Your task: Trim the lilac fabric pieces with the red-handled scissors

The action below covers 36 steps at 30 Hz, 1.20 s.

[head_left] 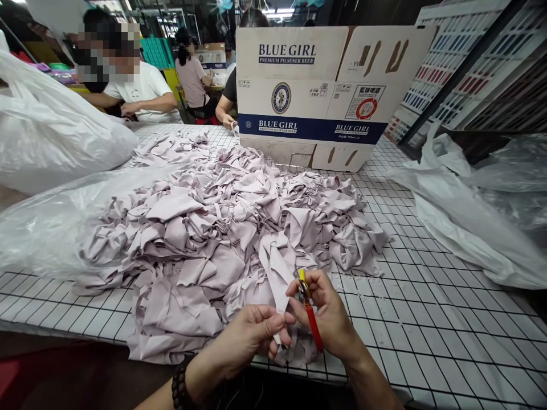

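Observation:
A narrow end of pale lilac fabric point(277, 273) is pinched between the thumb and fingers of my left hand point(258, 330), which wears a dark beaded bracelet at the wrist. Curled round a pair of small red-handled snips point(313, 326) is my right hand point(327, 310). The snips show metal in the middle and a yellow part at the top; their blades are not clear to see. My right fingertips are close beside the held fabric end. Beyond both hands spreads a large heap of the same lilac fabric pieces point(222, 222).
A white beer carton point(314, 102) stands behind the heap. White plastic bags lie left point(55, 125) and right point(461, 210) on the grid-patterned table point(427, 319). Across the table sits a person in a white shirt point(145, 94); another person's arm point(226, 105) shows beside the carton.

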Each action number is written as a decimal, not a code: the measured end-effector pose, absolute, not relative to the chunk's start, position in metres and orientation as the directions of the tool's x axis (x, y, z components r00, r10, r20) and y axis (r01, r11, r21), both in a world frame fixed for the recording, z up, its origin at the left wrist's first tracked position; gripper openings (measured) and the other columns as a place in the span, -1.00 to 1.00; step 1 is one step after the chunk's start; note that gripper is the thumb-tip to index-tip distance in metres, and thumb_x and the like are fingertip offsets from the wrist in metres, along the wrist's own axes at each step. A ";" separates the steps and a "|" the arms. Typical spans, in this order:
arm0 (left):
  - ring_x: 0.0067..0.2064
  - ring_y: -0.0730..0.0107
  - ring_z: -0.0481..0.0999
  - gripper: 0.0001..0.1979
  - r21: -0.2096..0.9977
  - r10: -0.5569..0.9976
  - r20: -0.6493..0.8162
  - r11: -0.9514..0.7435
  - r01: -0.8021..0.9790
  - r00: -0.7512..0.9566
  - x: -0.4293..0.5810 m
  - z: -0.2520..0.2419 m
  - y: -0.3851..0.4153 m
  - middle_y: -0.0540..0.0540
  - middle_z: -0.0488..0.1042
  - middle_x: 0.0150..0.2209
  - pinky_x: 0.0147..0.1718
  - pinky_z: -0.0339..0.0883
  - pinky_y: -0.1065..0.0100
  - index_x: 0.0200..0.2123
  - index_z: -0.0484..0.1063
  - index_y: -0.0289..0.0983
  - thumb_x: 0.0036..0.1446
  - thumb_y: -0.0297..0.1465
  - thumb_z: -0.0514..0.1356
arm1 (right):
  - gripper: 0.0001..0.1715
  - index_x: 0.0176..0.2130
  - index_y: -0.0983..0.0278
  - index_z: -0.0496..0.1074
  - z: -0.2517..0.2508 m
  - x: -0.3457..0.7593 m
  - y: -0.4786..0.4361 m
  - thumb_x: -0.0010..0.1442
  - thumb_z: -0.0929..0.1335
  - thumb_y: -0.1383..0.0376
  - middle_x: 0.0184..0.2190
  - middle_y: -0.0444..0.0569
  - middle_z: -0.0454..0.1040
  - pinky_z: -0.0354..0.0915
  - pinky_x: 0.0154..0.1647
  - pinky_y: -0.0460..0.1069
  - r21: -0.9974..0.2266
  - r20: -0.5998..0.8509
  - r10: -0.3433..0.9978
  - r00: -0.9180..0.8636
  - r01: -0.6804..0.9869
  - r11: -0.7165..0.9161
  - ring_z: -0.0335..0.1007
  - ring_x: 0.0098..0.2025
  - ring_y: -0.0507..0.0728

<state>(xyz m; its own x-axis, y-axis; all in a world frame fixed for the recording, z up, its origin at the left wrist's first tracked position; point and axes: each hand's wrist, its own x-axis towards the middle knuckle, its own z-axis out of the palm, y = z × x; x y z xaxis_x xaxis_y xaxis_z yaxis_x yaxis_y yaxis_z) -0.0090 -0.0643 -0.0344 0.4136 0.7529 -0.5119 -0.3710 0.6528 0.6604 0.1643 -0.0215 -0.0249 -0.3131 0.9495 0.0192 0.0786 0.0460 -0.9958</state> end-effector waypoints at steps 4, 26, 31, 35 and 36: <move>-0.43 0.42 0.38 -0.64 0.930 0.923 -0.299 0.338 -0.142 0.240 -0.010 -0.029 -0.059 -0.11 0.46 -0.43 -0.39 0.28 0.41 -0.35 0.64 -0.30 0.04 -0.09 0.31 | -0.72 -0.23 0.14 0.20 -0.029 0.164 -0.024 0.14 0.40 0.33 -0.29 -0.09 0.44 0.40 -0.23 -0.01 -0.995 0.065 0.958 -0.279 0.048 0.082 0.42 -0.27 0.07; -0.46 0.41 0.39 -0.62 0.942 0.948 0.262 -0.292 0.167 0.179 0.005 -0.011 -0.043 -0.06 0.35 -0.57 -0.44 0.23 0.45 -0.58 0.37 -0.29 0.29 -0.35 0.06 | -0.68 -0.38 0.11 0.13 0.014 0.200 -0.063 0.04 0.38 0.11 -0.61 -0.25 0.32 0.17 -0.63 -0.07 -0.569 0.067 0.992 -0.106 0.813 0.125 0.25 -0.62 0.06; -0.45 0.45 0.38 -0.69 0.903 0.922 0.319 -0.366 0.224 0.219 0.003 -0.010 -0.042 -0.03 0.34 -0.55 -0.44 0.22 0.50 -0.53 0.33 -0.29 0.28 -0.49 0.03 | -0.73 -0.39 0.12 0.09 0.017 0.192 -0.063 0.01 0.33 0.17 -0.60 -0.27 0.35 0.17 -0.56 -0.05 -0.441 0.105 0.989 -0.105 0.886 0.141 0.30 -0.62 0.07; -0.45 0.47 0.37 -0.70 0.893 0.919 0.323 -0.375 0.248 0.226 0.001 -0.011 -0.041 -0.02 0.34 -0.55 -0.44 0.20 0.51 -0.54 0.35 -0.30 0.27 -0.51 0.05 | -0.74 -0.39 0.13 0.12 0.018 0.192 -0.063 -0.03 0.33 0.22 -0.59 -0.27 0.38 0.16 -0.56 -0.06 -0.395 0.125 0.983 -0.137 0.902 0.176 0.31 -0.62 0.06; -0.45 0.48 0.37 -0.71 0.892 0.918 0.324 -0.377 0.249 0.230 0.000 -0.011 -0.041 -0.01 0.34 -0.56 -0.44 0.19 0.51 -0.53 0.36 -0.30 0.26 -0.51 0.06 | -0.74 -0.39 0.13 0.12 0.019 0.192 -0.062 -0.04 0.34 0.23 -0.60 -0.28 0.38 0.15 -0.56 -0.06 -0.383 0.133 0.981 -0.143 0.905 0.184 0.30 -0.63 0.06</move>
